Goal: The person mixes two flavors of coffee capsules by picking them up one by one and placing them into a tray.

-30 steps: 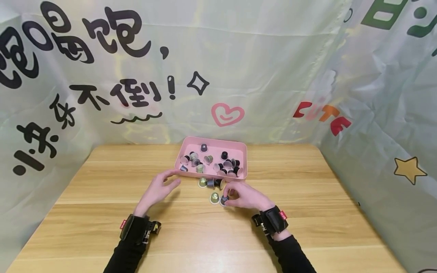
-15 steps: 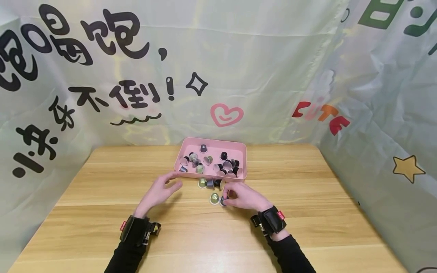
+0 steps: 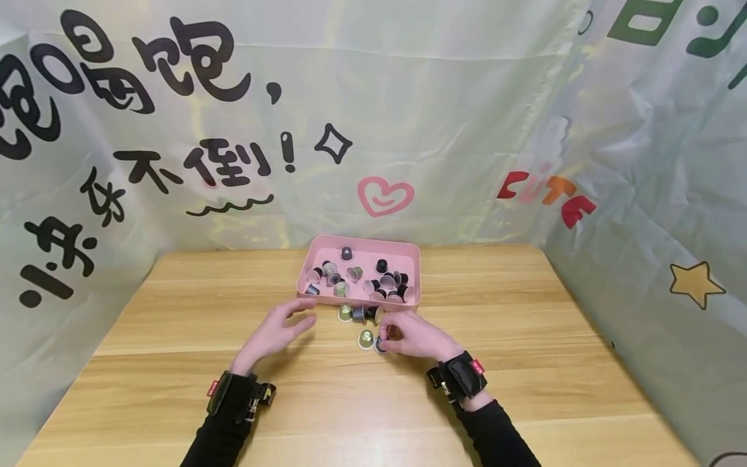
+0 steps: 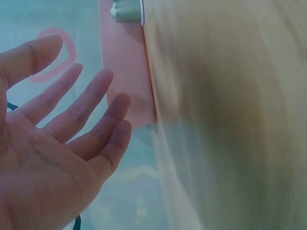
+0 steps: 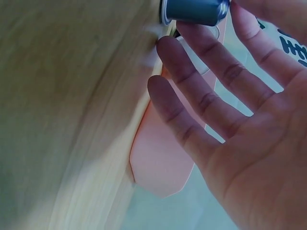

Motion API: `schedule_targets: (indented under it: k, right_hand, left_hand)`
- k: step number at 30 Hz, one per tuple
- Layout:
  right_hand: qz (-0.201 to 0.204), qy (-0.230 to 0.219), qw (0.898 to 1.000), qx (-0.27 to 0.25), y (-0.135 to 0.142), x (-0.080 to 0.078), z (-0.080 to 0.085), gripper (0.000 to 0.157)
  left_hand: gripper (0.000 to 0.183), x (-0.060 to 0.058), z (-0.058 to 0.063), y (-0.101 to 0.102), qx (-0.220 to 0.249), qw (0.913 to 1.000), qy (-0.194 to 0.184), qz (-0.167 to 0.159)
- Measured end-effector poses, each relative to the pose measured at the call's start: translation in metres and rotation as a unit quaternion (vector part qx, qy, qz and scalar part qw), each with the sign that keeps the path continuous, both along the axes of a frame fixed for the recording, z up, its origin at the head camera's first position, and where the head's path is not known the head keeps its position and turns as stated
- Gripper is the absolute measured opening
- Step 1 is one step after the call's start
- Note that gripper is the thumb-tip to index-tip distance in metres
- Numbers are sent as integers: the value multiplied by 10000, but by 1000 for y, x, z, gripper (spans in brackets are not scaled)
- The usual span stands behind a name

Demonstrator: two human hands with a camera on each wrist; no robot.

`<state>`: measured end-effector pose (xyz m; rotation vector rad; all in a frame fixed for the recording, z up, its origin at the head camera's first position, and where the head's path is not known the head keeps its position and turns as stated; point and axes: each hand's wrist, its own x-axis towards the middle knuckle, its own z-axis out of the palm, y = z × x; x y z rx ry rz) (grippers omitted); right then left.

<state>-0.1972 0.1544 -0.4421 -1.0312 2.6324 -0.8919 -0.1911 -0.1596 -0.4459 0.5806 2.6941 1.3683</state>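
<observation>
My right hand (image 3: 417,335) pinches a dark blue-teal coffee capsule (image 5: 194,11) between thumb and index finger. The capsule stands rim down on the table, partly hidden by the fingers in the head view. Just left of it sits a green coffee capsule (image 3: 366,338), also rim down. My left hand (image 3: 276,334) hovers by the front left corner of the pink tray (image 3: 379,245), fingers apart and holding nothing. Between that tray and my right hand lie another green capsule (image 3: 345,313), a grey-blue capsule (image 3: 358,314) and a black capsule (image 3: 372,314) on its side.
Several dark, grey and green capsules (image 3: 388,281) lie scattered inside the tray. The wooden table (image 3: 362,415) reaches back to a printed cloth backdrop (image 3: 455,130), and more cloth hangs at both sides.
My left hand has shifted slightly right and down. My right hand stays at the blue-teal capsule, which has barely moved. The head view has drifted a little.
</observation>
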Motion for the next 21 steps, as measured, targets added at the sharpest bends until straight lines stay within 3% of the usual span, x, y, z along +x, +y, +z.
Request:
schedule_targets:
  k: [21]
  right_hand:
    - [234, 13, 9997, -92, -6, 5, -1, 12]
  left_hand:
    - [45, 8, -5, 4, -185, 9995, -206, -171]
